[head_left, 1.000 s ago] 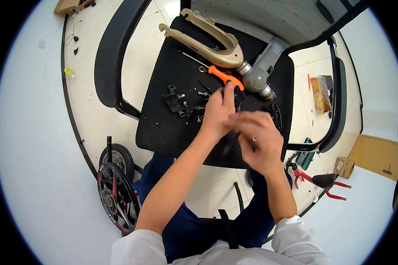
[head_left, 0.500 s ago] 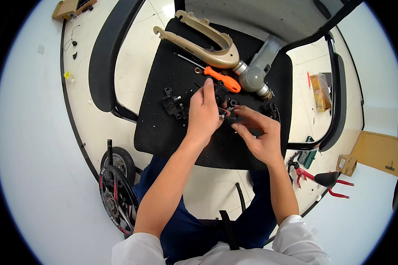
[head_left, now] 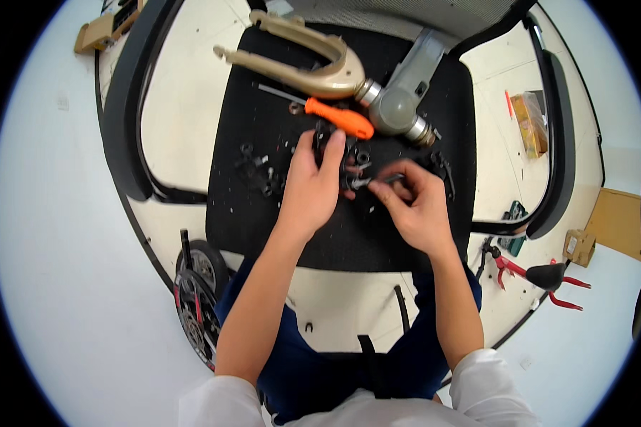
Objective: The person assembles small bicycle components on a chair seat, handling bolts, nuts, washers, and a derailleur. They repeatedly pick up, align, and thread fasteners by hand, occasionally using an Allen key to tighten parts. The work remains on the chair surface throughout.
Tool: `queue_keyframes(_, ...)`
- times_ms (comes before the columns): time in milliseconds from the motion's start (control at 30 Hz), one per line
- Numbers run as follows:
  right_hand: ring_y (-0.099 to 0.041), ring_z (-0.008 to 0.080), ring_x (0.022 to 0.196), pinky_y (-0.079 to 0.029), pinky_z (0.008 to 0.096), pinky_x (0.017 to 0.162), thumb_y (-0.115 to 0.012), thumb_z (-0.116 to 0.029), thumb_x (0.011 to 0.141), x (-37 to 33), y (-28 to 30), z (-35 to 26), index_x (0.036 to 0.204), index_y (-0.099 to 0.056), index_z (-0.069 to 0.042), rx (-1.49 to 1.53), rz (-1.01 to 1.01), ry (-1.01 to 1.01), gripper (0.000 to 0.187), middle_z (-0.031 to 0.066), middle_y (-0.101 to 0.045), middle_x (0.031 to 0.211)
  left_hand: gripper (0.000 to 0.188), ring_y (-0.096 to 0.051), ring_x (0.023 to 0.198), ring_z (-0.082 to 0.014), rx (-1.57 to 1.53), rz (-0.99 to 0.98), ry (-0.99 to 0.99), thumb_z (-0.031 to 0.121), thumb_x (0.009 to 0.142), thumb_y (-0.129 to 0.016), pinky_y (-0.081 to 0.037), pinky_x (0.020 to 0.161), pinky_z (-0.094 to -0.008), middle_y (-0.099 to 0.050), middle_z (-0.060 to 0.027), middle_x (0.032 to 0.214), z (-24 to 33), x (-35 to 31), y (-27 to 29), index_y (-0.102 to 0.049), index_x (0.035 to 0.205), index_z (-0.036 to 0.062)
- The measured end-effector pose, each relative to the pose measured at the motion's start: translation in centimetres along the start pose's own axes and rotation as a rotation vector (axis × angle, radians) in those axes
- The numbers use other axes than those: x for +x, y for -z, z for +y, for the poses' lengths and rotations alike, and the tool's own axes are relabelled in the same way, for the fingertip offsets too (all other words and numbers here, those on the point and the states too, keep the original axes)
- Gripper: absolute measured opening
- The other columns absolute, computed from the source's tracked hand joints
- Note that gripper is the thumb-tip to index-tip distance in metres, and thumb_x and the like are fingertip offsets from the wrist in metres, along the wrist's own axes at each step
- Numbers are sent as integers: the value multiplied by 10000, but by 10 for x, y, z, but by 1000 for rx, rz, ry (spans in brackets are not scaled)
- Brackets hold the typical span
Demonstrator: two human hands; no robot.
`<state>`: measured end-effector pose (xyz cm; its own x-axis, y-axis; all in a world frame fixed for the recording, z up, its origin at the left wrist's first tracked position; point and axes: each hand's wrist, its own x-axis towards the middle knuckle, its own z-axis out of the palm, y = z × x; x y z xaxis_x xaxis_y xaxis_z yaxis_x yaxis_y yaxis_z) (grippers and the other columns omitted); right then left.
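Observation:
My left hand (head_left: 310,186) is closed around a black mechanical part (head_left: 325,135), thumb pressed along its side; the fingers hide much of it. Close on the right, my right hand (head_left: 419,208) pinches a small dark, thin piece (head_left: 392,178), blurred, level with a short silvery pin or bolt (head_left: 361,183) that juts from the held part. Beyond the hands lies a screwdriver (head_left: 340,119) with an orange handle. Another black part (head_left: 253,167) rests left of my left hand, blurred. All this is over a black chair seat (head_left: 377,250).
A beige fork (head_left: 342,77) joined to a grey rounded joint and arm (head_left: 400,110) lies across the seat's far side. Armrests (head_left: 127,121) flank it. Wheels (head_left: 201,285) stand at left; a red frame piece with a black saddle (head_left: 545,276) and cartons (head_left: 580,246) at right.
The seat and its things have shifted left and up in the picture. My right hand has turned slightly and its fingers are now pinched together near the silvery pin; my left hand keeps its hold.

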<state>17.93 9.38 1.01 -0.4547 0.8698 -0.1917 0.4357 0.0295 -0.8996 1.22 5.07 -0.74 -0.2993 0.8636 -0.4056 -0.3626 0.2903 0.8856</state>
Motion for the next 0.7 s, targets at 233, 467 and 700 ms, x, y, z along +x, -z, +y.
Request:
queue_keyframes(233, -344, 67, 496, -300, 271, 482, -746, -119, 835, 17, 11, 6, 871, -674, 17, -51, 46, -122, 158, -14, -331, 514, 408, -688, 924, -183, 112, -8, 56, 261, 985, -616, -634, 658, -338, -637, -99, 970, 10, 4, 1, -449, 1219, -28)
queue_keyframes(467, -661, 282, 831, -530, 367, 767, -714, -109, 821, 11, 8, 14, 1016, -679, 23, -259, 85, 176, 238, 177, -642, 1017, 307, -686, 987, -235, -112, -25, 101, 164, 945, -642, -635, 737, -398, -633, -126, 1047, 16, 1, 11, -485, 1155, 4)
queue_keyframes(700, -674, 298, 967, -534, 353, 826, -771, -139, 801, 9, -16, 3, 1188, -616, 29, 39, 152, 300, 450, 164, -675, 1084, 329, -637, 1117, -296, -288, -162, 149, 263, 1068, -376, -553, 935, -479, -617, -158, 1183, 18, -4, 4, -474, 1271, 23)
